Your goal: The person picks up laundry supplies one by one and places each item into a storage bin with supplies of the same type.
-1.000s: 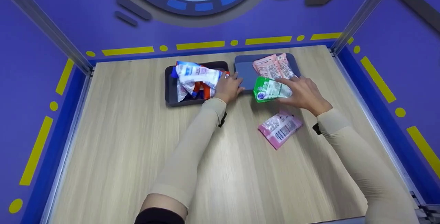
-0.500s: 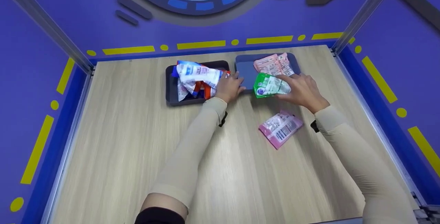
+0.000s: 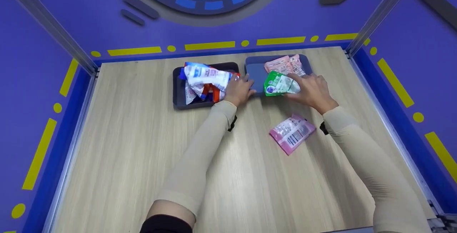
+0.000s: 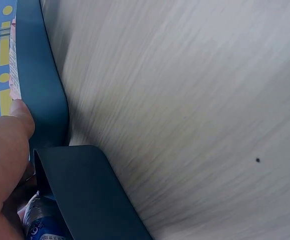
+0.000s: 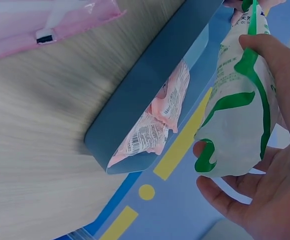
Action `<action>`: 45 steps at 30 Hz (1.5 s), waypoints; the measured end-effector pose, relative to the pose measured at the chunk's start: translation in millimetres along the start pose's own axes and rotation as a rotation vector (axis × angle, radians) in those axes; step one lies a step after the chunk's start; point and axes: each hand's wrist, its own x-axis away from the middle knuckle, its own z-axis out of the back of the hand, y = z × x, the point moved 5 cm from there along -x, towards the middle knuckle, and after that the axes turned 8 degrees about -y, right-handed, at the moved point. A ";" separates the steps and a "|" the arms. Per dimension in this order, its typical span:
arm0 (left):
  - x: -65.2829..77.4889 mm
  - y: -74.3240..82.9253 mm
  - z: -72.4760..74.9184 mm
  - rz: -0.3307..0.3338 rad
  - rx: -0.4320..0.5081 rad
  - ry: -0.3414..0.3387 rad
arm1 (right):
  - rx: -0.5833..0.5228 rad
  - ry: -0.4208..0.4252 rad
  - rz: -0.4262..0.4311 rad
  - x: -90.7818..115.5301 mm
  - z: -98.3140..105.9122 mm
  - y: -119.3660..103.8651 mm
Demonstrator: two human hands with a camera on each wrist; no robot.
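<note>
My right hand point(image 3: 311, 90) pinches a green-and-white plastic packet point(image 3: 280, 83) between thumb and fingers. In the head view the packet overlaps the front of the blue-grey tray point(image 3: 255, 70); the right wrist view shows it hanging over the tray's side. Pink packets point(image 3: 282, 65) lie in that tray's right half. My left hand point(image 3: 238, 90) rests over the meeting rims of this tray and the dark tray point(image 3: 180, 97), its thumb at the blue-grey rim. Partly under the left fingers, a white-and-blue packet point(image 3: 207, 75) tops the dark tray's pile. Some left fingertips are hidden.
A pink packet with a barcode point(image 3: 292, 133) lies flat on the wooden table point(image 3: 142, 154), in front of the blue-grey tray. Blue printed panels point(image 3: 214, 29) stand behind and along both sides, with metal posts point(image 3: 378, 15) in the corners.
My right hand has moved slightly up and away with the green-and-white packet, bringing it further over the blue-grey tray. The left hand keeps its place at the rims.
</note>
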 end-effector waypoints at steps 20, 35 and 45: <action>-4.8 -0.8 2.0 0.005 0.004 0.004 | 0.049 -0.027 -0.060 -22.8 -3.8 -1.3; -1.0 -0.6 2.5 0.010 -0.003 -0.017 | 0.017 -0.047 -0.108 -33.3 -5.8 -4.8; 0.6 1.1 2.1 0.004 -0.008 0.011 | 0.038 -0.032 -0.123 -37.0 -8.8 -3.9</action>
